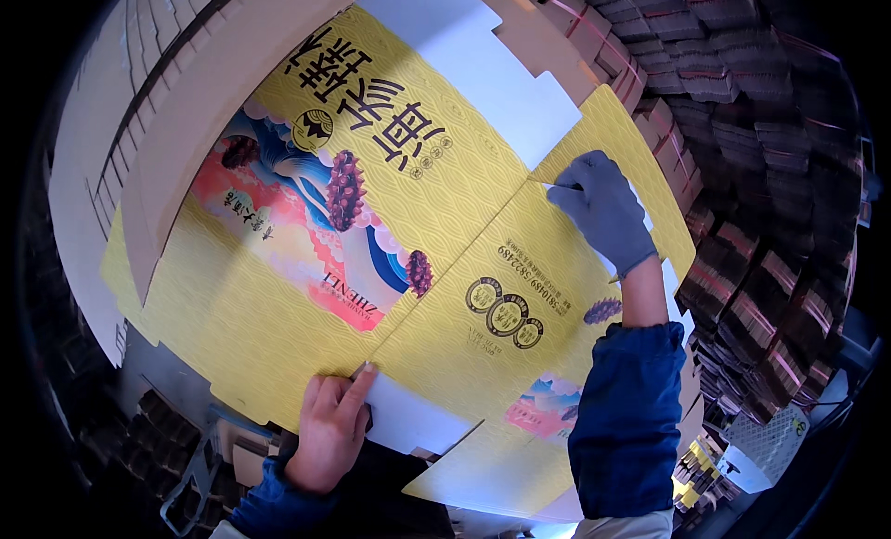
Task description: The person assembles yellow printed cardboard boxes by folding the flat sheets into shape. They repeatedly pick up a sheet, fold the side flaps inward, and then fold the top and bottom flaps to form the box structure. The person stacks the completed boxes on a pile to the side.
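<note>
A large flat yellow printed carton blank (436, 224) with a wave and fruit picture fills the middle of the view. My left hand (331, 428), bare, presses on the blank's near edge with the forefinger stretched along it. My right hand (601, 210), in a grey glove, rests on the far right panel beside a fold line, fingers curled as if pinching a thin light strip; what it holds I cannot tell. White flaps (483, 66) stick out at the far edge.
Plain brown cardboard sheets (186, 103) lie stacked at the left, partly over the blank. Bundled stacks of folded cartons (742, 168) tied with red bands fill the right side. A white mesh-patterned thing (766, 442) sits at the lower right.
</note>
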Tool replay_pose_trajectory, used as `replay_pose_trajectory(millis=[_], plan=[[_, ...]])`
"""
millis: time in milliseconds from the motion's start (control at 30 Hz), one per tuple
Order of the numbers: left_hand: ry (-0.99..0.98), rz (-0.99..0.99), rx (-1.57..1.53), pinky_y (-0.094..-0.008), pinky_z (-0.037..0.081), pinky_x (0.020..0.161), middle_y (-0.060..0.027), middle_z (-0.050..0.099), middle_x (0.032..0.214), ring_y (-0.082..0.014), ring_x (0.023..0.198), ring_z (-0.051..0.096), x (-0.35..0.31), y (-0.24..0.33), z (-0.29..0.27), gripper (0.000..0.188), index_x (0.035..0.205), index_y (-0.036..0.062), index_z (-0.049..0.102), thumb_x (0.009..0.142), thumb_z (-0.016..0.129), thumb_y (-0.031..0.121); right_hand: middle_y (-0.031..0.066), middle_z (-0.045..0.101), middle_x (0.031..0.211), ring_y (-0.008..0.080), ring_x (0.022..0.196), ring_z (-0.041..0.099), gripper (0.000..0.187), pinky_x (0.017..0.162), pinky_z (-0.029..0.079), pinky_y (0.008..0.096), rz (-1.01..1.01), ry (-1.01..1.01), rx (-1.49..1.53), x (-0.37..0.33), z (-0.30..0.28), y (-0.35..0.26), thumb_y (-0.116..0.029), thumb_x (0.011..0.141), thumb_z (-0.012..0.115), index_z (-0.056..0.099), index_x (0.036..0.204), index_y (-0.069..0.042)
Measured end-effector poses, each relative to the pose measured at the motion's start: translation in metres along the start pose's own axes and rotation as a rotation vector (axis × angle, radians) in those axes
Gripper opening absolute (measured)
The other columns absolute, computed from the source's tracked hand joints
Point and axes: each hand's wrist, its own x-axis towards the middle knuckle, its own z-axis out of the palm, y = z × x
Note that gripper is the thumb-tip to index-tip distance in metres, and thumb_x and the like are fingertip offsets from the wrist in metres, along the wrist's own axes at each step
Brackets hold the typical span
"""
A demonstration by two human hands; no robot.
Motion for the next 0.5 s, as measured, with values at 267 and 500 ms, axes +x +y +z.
replay_pose_trajectory(millis=[267, 500], plan=[[0.024, 0.078, 0.067, -0.0433, 0.05, 0.076, -0.0127, 0.056, 0.083, -0.0318, 0.082, 0.056, -0.004, -0.005, 0.004, 0.052, 0.13, 0.005, 0.063, 0.078, 0.065, 0.001, 0.0148, 0.056, 0.128, 0.0355, 0.12, 0.05, 0.043, 0.106, 0.041, 0.0504, -0.069, 0.379, -0.12, -0.061, 0.081, -0.105, -0.031, 0.086, 0.073, 0.062, 0.119, -0.005], [0.011, 0.289, 0.348, -0.05, 0.044, 0.097, -0.0124, 0.061, 0.108, -0.0312, 0.108, 0.059, 0.077, -0.005, -0.062, 0.039, 0.128, 0.0108, 0.063, 0.09, 0.066, 0.02, 0.0176, 0.05, 0.139, 0.0354, 0.131, 0.045, 0.049, 0.112, 0.036, 0.0515, 0.03, 0.45, -0.097, -0.068, 0.099, -0.12, -0.026, 0.092, 0.067, 0.053, 0.132, -0.003]])
